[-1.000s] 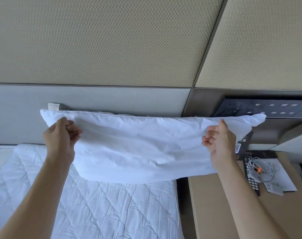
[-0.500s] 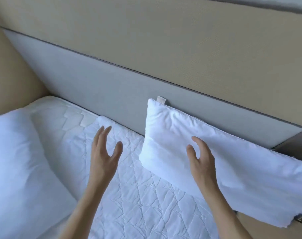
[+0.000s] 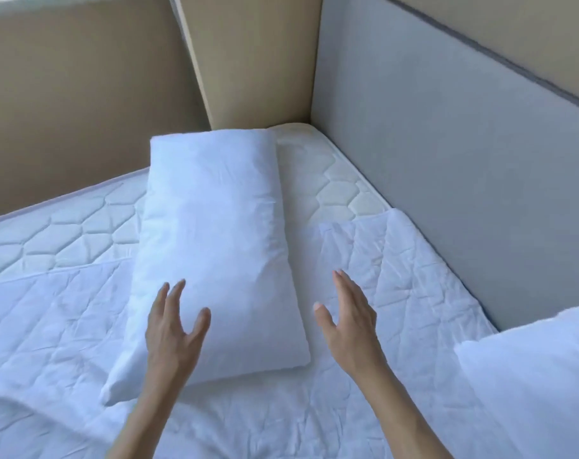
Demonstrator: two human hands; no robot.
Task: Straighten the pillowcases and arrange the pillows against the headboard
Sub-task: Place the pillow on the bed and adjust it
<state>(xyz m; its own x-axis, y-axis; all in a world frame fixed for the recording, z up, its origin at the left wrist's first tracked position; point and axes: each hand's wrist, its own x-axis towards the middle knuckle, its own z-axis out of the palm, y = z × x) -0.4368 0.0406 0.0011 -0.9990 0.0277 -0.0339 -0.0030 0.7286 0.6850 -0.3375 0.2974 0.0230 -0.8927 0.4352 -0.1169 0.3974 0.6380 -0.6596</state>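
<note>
A white pillow [image 3: 215, 233] lies flat on the bed, its long side running away from me toward the far corner. My left hand [image 3: 175, 332] hovers over its near end, fingers spread, holding nothing. My right hand [image 3: 351, 323] is open too, just right of the pillow above the quilted pad, apart from it. A second white pillow [image 3: 533, 376] leans against the grey headboard [image 3: 447, 134] at the lower right, partly cut off by the frame edge.
A wrinkled quilted mattress pad [image 3: 380, 260] covers the near part of the bare mattress [image 3: 341, 180]. Beige wall panels [image 3: 83, 111] close the bed's far side and meet the headboard at the corner.
Both hands let go of the pillow now leaning on the headboard. The view swung left, and my hands moved over to the pillow lying flat.
</note>
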